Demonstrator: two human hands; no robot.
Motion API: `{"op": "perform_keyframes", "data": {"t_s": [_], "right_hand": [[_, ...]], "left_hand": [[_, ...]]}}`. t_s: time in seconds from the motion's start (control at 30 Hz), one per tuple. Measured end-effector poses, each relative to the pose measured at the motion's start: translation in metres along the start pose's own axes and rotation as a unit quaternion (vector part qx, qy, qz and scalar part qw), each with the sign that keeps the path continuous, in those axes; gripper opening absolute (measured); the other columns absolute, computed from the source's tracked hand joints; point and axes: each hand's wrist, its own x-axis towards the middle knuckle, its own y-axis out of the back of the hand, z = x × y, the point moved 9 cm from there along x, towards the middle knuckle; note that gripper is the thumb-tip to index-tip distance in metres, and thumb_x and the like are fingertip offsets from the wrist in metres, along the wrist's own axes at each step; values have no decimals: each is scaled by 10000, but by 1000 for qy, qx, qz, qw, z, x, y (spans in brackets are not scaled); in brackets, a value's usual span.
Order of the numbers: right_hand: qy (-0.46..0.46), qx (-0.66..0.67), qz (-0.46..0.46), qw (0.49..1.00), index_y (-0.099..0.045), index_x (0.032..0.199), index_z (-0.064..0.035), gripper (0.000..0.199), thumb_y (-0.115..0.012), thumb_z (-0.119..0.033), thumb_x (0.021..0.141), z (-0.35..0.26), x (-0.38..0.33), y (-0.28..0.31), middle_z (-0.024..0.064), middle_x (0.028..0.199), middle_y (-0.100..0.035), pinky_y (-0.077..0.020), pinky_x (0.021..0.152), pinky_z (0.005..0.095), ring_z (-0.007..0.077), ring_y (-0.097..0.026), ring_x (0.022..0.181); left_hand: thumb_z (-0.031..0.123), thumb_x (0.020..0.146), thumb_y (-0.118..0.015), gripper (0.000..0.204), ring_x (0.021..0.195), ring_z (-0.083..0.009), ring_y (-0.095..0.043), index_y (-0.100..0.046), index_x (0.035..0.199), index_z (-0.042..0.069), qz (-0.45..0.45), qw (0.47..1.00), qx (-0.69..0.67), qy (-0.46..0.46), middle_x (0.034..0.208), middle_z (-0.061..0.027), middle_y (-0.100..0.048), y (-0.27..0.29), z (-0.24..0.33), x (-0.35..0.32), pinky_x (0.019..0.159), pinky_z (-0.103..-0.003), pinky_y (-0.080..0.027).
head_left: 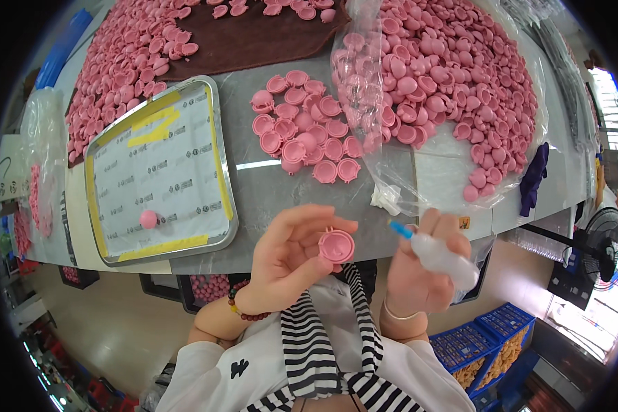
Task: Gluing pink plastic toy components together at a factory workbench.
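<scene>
In my left hand (288, 254) a pink plastic half-shell (337, 246) is pinched between thumb and fingers, its hollow side facing up. My right hand (422, 275) grips a translucent white squeeze bottle (443, 259) with a blue tip (399, 229), which points left toward the shell but stays apart from it. Beyond my hands lies a loose group of pink half-shells (325, 172) on the grey table (268, 199). To the left, a lined metal tray (230, 209) with yellow tape carries one round pink piece (148, 219).
Large heaps of pink pieces lie at the far left (117, 62) and far right (453, 75), the right one on clear plastic sheeting (367, 103). A brown cloth (254, 41) spreads at the back. A purple cloth (534, 180) and a black fan (601, 244) are at right, blue crates (467, 343) below.
</scene>
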Motion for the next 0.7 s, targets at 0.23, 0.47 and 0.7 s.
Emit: {"op": "perform_keyframes", "data": {"t_s": [0.23,0.47,0.7], "right_hand": [[66,-266,-120,954,-634,861,-16,533,-610,-531,726,-25,2,-35,21,656,-536,-385,490,277,158,-497,551],[48,-271,-122,954,-636,896,-13,534,-606,-521,735,-24,-2,-37,30,670,-549,-401,494,286,168,-514,563],[67,-283,-111,950,-630,908,-3,528,-600,-505,746,-24,-5,-36,33,668,-531,-404,496,287,171,-510,560]], "left_hand": [[-115,778,-524,438,1138,-216,-471,-411,1198,-61,-39,999,-11,-32,1240,-208,-459,-1,12,-3,944,-332,-402],[-129,777,-513,428,1124,-225,-487,-429,1188,-41,-34,999,-19,-33,1243,-227,-453,2,10,-5,906,-327,-435],[-116,778,-531,420,1101,-225,-506,-437,1180,-37,-43,998,9,-50,1238,-230,-458,5,12,-7,871,-317,-458]]}}
